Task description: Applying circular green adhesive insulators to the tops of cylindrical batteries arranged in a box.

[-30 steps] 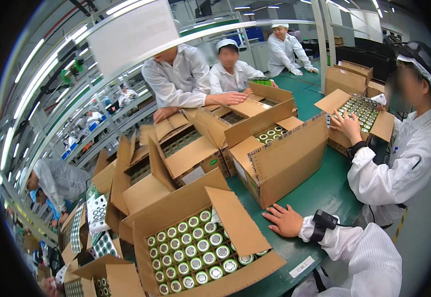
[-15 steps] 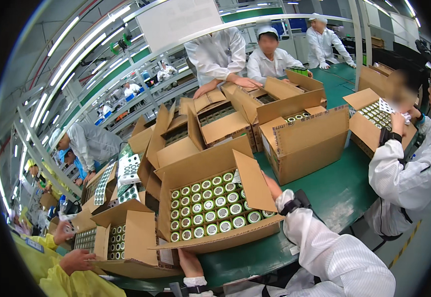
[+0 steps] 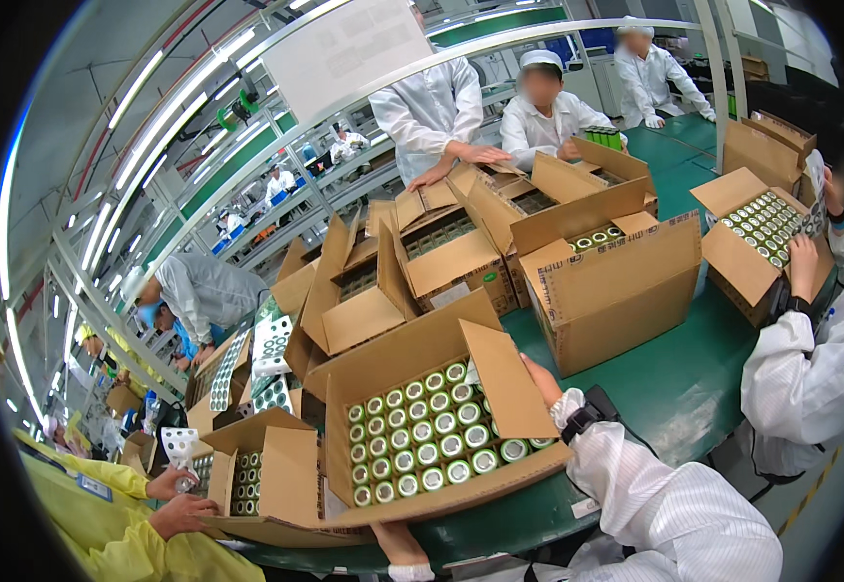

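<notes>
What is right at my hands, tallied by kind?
Open cardboard box of green-topped cylinders: 1
Hands at the box: 2, left hand and right hand
Black wrist device: 1
Total: 4

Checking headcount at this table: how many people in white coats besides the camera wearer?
5: one standing, one seated beside them, one far back, one at right, one bent over at left. Tiny figures far behind may add more.
</notes>
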`<state>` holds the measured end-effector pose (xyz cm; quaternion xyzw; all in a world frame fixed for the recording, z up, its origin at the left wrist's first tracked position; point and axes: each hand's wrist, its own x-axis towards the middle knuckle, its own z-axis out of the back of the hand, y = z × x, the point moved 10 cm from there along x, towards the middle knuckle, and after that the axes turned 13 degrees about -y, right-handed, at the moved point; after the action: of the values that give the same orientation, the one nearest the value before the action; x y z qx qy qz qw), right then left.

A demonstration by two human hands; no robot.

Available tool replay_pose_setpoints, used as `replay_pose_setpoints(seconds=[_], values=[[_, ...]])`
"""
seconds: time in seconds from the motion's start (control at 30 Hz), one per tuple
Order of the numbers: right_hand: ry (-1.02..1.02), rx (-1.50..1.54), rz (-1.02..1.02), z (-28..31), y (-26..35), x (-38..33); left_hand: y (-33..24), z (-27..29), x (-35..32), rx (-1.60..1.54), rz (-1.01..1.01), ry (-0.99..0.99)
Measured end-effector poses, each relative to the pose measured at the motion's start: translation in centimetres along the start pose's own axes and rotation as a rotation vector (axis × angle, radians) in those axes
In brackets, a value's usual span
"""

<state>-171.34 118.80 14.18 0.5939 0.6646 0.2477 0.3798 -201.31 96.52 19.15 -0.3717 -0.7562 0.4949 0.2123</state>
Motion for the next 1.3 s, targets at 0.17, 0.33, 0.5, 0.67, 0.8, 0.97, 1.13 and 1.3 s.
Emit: replay_pose_setpoints(seconds=[0.17, 0.33, 0.5, 0.67, 0.8, 0.97, 1.13, 1.3], values=[[0.080, 0.065, -0.071, -0.1, -0.2, -0.3, -1.7, 0.3, -1.8, -0.061, 0.111, 0.034], [0.096, 0.026, -0.037, -0.3, -0.2, -0.1, -6.4, -5.4, -1.1, -0.210, 0.371, 0.423], [0.014, -0.106, -0.013, -1.3, 2.3, -2.9, -22.1, -0.2, 7.0, -0.167, -0.205, 0.188], [-0.068, -0.319, 0.191, -2.4, 6.3, -6.5, -27.9, 8.0, 11.9, 0.001, -0.552, -0.191], [-0.070, -0.304, 0.110, -3.9, 5.3, -6.6, -24.0, 13.1, 14.5, 0.110, -0.560, -0.345], [-0.123, -0.277, 0.166, -2.4, 6.6, -6.3, -17.1, 12.1, 18.0, 0.120, -0.490, -0.308], [-0.124, -0.253, 0.195, -1.8, 5.8, -4.5, -13.3, 12.6, 19.6, 0.125, -0.479, -0.304], [-0.144, -0.242, 0.243, -1.1, 7.2, -3.8, -12.4, 12.3, 19.9, 0.126, -0.478, -0.308]])
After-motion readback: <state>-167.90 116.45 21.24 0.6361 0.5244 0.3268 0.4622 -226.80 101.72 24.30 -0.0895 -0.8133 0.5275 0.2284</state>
